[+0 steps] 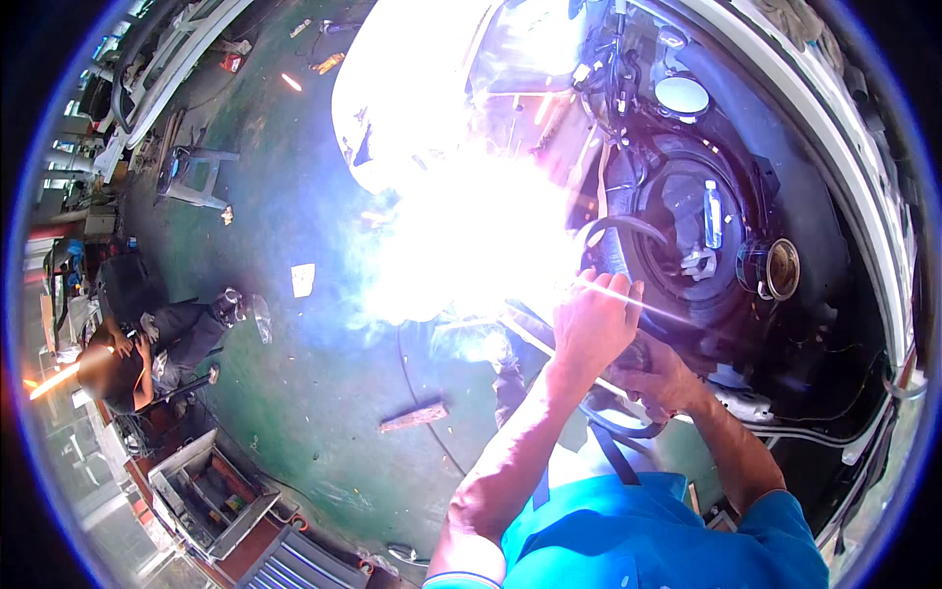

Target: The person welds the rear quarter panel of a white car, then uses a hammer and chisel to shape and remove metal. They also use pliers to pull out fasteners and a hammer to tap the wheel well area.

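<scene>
Nearest you: your blue shirt [628, 535] at the lower edge, both bare forearms reaching up and inward from it.

Right hand [662, 378]: fingers closed around a dark, rounded object [636, 355], partly covered by the hand. The object sits just below your left hand, at the lower right of the glare. Its kind cannot be told.

Left hand [599, 319]: raised ahead of the right, fingers bent and close together, fingertips at the glare's edge. Whether they pinch anything cannot be told. A thin bright streak crosses by the fingers.

Below your right hand, a dark curved loop [628, 425].

Beyond the hands, a white-blue glare [476, 240] washes out the work area; the surfaces behind it are unreadable. Orange streaks show near it.

Right of the glare: a dark round recess [675, 211] holding a clear bottle [712, 221] and a crumpled pale item [699, 263]. Beside the recess, a short cylinder [782, 269] with a metallic rim; farther up, a pale oval disc [681, 96].

Left, on the green floor [324, 412]: a narrow board [413, 416] and, farther out, a white sheet [303, 280]. Well apart at far left, another person [147, 353] in dark clothing; above that person, a grey stool [199, 177].
</scene>
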